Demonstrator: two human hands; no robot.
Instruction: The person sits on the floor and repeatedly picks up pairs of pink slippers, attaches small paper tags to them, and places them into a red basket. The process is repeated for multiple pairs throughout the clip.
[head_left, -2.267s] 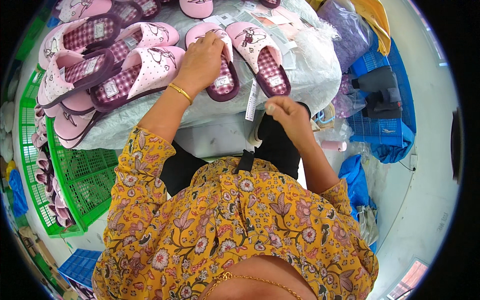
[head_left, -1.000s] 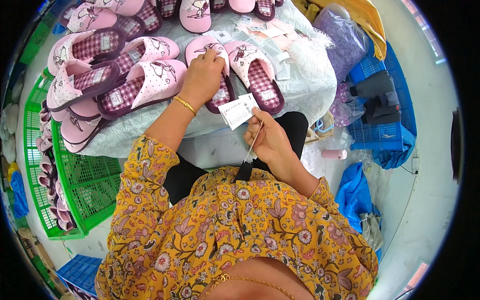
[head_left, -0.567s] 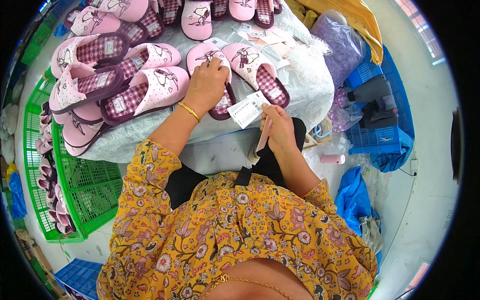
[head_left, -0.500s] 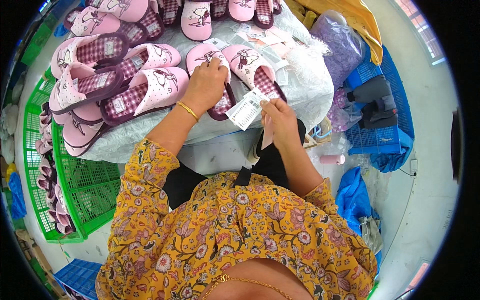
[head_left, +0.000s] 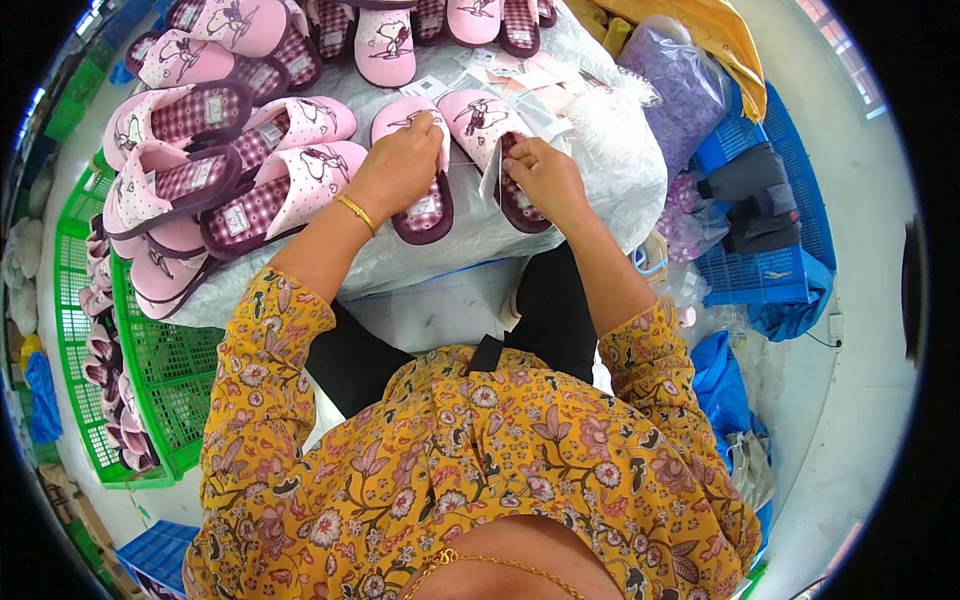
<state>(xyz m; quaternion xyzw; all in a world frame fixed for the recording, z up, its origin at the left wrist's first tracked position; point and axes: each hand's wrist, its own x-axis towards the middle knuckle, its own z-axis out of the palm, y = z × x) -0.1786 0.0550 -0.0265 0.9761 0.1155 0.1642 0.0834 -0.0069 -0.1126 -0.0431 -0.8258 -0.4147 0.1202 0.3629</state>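
Table, twelve o'clock: near edge running below left slipper and right slipper; bare wrap lying toward two. Green crate, nine: holding pink slippers. Blue basket, two: holding dark cloths. Left hand, eleven: I am resting it, half-curled, on the left slipper; grip, cannot tell. Right hand, one: nearly closed, I am pinching a tag at the right slipper's edge.

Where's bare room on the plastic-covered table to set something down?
Whitish plastic-covered table: front strip between the left forearm and the pink fabric slipper under the left hand; right margin, between the right hand and table edge. Crowded: left, stacked pink slippers; back right, loose pale paper cards.
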